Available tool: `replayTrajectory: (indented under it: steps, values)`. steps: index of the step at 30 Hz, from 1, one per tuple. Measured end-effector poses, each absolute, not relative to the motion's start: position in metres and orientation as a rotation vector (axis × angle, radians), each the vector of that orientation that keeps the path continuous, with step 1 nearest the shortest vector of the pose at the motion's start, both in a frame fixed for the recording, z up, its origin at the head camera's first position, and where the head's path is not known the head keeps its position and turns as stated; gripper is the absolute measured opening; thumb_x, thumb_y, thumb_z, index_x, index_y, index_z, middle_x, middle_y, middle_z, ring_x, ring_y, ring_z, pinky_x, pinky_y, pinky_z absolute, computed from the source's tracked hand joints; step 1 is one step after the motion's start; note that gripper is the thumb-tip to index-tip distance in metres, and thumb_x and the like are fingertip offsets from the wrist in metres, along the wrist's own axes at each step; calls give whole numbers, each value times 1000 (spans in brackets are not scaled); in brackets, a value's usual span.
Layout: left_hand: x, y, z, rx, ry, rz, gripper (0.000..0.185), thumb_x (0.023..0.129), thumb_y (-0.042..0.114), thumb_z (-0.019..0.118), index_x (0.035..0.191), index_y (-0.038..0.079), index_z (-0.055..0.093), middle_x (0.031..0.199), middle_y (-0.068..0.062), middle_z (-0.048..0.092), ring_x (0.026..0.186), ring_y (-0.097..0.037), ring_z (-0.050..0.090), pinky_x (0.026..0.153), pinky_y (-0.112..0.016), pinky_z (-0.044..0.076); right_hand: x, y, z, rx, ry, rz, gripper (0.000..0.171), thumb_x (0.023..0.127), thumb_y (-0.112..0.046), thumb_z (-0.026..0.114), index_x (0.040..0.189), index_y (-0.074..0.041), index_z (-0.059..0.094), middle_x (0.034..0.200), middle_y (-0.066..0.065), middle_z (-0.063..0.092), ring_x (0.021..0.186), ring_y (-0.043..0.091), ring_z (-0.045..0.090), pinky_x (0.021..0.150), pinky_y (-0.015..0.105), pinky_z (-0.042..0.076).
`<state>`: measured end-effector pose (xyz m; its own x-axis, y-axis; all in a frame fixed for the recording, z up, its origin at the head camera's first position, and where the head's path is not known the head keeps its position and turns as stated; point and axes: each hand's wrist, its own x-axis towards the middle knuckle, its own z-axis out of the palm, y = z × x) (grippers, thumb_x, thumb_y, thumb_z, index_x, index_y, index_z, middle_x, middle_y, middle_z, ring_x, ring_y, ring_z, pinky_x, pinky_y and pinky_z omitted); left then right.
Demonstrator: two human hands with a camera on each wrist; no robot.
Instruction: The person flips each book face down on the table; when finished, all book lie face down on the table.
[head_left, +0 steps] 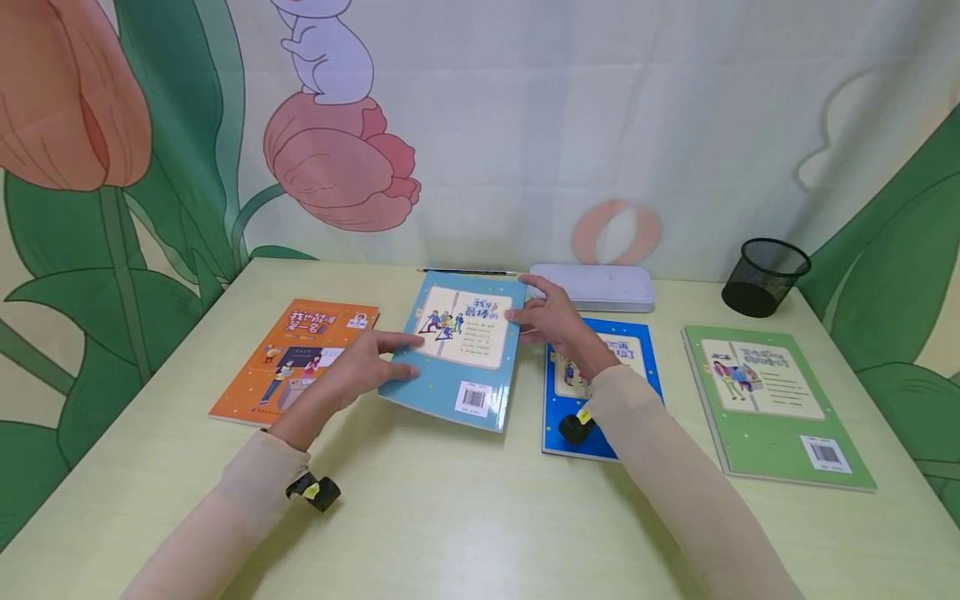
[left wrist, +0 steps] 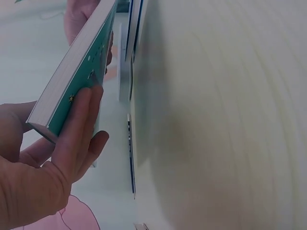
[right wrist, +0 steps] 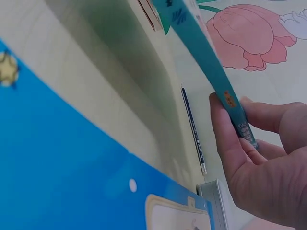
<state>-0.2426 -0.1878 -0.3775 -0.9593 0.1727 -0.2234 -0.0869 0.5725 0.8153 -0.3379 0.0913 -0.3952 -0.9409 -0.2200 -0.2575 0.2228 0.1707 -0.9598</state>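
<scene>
Left hand (head_left: pixel 362 367): pinching light-blue book (head_left: pixel 442 379), left edge
Right hand (head_left: pixel 558 321): pinching its upper right edge
Table (head_left: pixel 450 517): gap beneath the raised book

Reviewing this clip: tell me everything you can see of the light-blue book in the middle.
The light-blue book is closed, glossy, seemingly softcover, with white page edges. Its upper face bears a pale panel with cartoon figures and lettering, and a barcode near a lower corner. It is held tilted above the table; the left hand grips its left side, the right hand its upper right edge.
</scene>
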Motion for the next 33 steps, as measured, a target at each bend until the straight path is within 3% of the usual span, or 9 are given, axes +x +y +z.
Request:
replayTrajectory:
  steps: [5, 9, 17, 23, 33]
  values:
    - [-245, -189, -383, 70, 2540, 1221, 52, 90, 9, 74, 140, 12, 60, 152, -22, 45, 135, -37, 43, 113, -50, 41, -340, 91, -397, -62, 2149, -1713, 81, 93, -3, 69, 158, -26, 28, 105, 15, 64, 88, 23, 71, 81, 40, 62]
    - [-247, -191, -387, 61, 2538, 1144, 52, 89, 11, 75, 140, 14, 60, 149, -21, 47, 127, -34, 45, 105, -45, 44, -342, 91, -399, -74, 2180, -1608, 82, 92, -4, 70, 158, -25, 27, 109, 17, 66, 86, 24, 71, 81, 39, 62]
    - [-250, -191, -397, 117, 2571, 1010, 52, 88, 12, 76, 138, 11, 61, 113, -17, 53, 98, -26, 47, 69, -29, 39, -345, 86, -403, -72, 2218, -1479, 82, 92, -4, 69, 159, -20, 25, 118, 21, 66, 81, 21, 71, 75, 32, 62]
    - [-248, -186, -395, 178, 2609, 948, 51, 87, 13, 78, 135, 8, 63, 99, -15, 54, 83, -22, 46, 63, -27, 37, -346, 87, -404, -48, 2234, -1433, 81, 92, -3, 69, 159, -18, 26, 117, 21, 65, 78, 19, 70, 73, 31, 62]
    - [-251, -184, -394, 205, 2612, 880, 51, 87, 15, 78, 135, 9, 63, 91, -12, 51, 76, -19, 45, 58, -26, 37, -353, 88, -406, -16, 2268, -1335, 82, 91, -4, 71, 159, -18, 27, 115, 20, 63, 72, 18, 71, 71, 30, 61]
